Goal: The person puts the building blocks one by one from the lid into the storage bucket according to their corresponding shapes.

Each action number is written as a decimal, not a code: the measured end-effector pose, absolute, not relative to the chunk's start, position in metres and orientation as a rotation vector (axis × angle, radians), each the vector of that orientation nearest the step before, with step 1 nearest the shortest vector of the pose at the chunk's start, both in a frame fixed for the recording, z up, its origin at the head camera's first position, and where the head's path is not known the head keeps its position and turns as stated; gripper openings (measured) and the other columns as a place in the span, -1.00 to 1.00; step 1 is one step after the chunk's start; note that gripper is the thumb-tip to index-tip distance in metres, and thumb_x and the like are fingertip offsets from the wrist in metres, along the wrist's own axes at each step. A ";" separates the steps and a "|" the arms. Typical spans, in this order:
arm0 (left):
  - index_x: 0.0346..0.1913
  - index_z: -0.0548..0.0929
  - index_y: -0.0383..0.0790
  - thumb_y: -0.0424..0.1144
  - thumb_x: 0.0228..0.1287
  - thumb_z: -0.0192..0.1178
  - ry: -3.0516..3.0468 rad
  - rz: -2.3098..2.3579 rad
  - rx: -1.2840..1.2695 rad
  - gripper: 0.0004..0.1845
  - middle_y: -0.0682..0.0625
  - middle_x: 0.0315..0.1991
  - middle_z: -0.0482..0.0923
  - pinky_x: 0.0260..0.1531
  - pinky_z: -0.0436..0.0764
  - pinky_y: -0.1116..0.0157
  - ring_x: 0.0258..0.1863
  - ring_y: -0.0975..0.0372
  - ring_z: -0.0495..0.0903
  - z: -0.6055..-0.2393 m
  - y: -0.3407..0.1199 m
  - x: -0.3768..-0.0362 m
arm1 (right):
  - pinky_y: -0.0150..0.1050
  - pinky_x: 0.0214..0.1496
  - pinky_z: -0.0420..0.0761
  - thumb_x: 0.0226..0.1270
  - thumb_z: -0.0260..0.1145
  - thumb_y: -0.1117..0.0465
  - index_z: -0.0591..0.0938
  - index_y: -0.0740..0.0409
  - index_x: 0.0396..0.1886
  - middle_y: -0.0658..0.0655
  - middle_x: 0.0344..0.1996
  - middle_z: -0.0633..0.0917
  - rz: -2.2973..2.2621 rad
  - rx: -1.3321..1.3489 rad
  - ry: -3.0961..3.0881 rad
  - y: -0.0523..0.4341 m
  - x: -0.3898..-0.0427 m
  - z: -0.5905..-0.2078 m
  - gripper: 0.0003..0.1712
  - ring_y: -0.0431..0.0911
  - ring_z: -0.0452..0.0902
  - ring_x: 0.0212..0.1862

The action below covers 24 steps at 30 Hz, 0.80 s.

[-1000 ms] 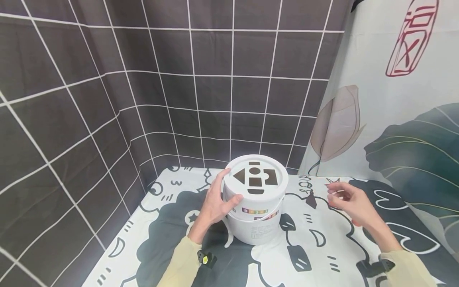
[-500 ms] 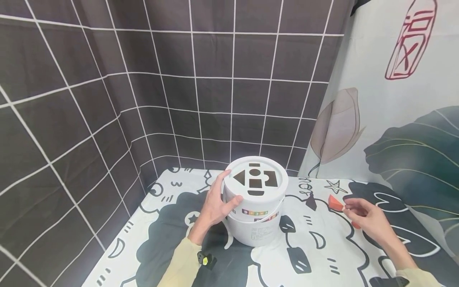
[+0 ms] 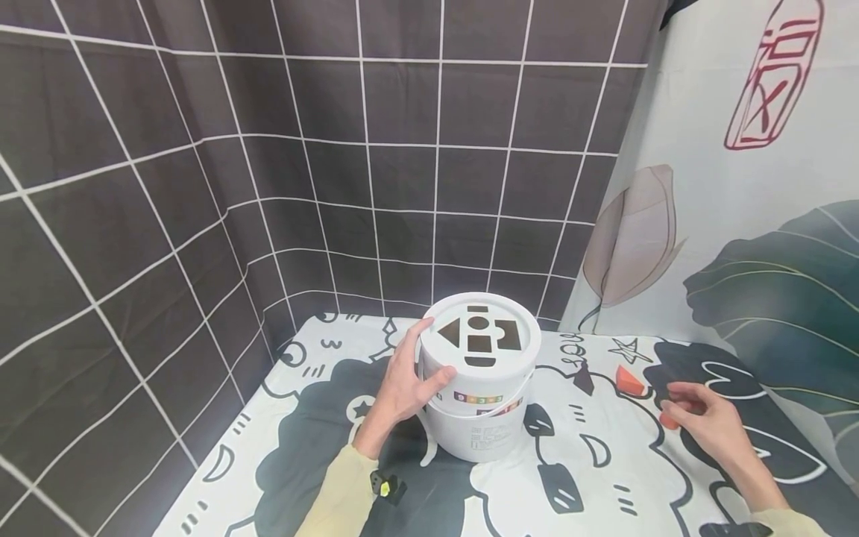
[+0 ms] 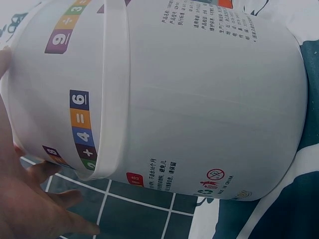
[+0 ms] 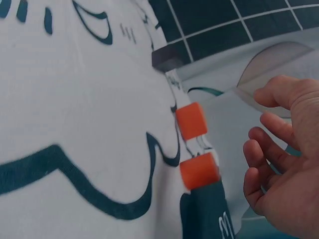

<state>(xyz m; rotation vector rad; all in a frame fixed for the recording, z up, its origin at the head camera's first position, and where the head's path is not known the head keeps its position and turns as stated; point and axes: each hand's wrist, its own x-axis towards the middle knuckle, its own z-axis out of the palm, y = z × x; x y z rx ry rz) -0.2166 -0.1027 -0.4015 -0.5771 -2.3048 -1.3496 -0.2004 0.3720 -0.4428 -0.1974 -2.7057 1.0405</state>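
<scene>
A white bucket (image 3: 479, 418) with a shape-cutout lid (image 3: 517, 358) stands upright on the cloth. My left hand (image 3: 406, 380) rests against its left side near the rim, thumb across the front; the left wrist view has its fingers spread beside the wall. Off to the right, my right hand (image 3: 714, 421) hovers with loosely bent fingers beside an orange block (image 3: 668, 419), partly hidden by the fingertips. A second orange block (image 3: 629, 382) lies farther left. Both blocks appear apart from the hand in the right wrist view, where nothing is in its grasp.
A dark block (image 5: 167, 59) sits beyond the orange ones in the right wrist view. Patterned white cloth (image 3: 590, 477) covers the table. Behind rises a dark gridded curtain (image 3: 403, 179), with a leaf-print curtain (image 3: 751, 253) at right. The bucket's handle (image 4: 114, 89) hangs against its front.
My right hand has let go of one orange block, leaving it on the cloth, and has moved right and nearer me to the other. My left hand stays at the bucket.
</scene>
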 end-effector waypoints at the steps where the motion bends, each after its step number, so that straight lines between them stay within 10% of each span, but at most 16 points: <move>1: 0.51 0.24 0.00 0.41 0.10 0.23 -2.307 -1.351 -0.576 -0.02 -0.12 0.45 0.28 0.27 0.27 -0.21 0.39 -0.06 0.29 -0.402 -0.103 -0.217 | -0.12 -0.22 0.51 0.35 0.31 0.15 0.40 0.50 0.25 0.49 0.00 0.54 1.047 -0.213 -2.707 0.373 -0.201 -0.444 -0.36 0.23 0.48 -0.03; 24: 0.52 0.24 0.01 0.41 0.09 0.22 -2.310 -1.346 -0.573 -0.01 -0.12 0.46 0.27 0.28 0.26 -0.22 0.40 -0.07 0.28 -0.401 -0.103 -0.216 | 0.18 0.01 0.47 0.27 0.39 0.13 0.23 0.53 0.35 0.58 0.17 0.35 1.138 -0.522 -2.703 0.386 -0.212 -0.478 -0.15 0.39 0.33 0.12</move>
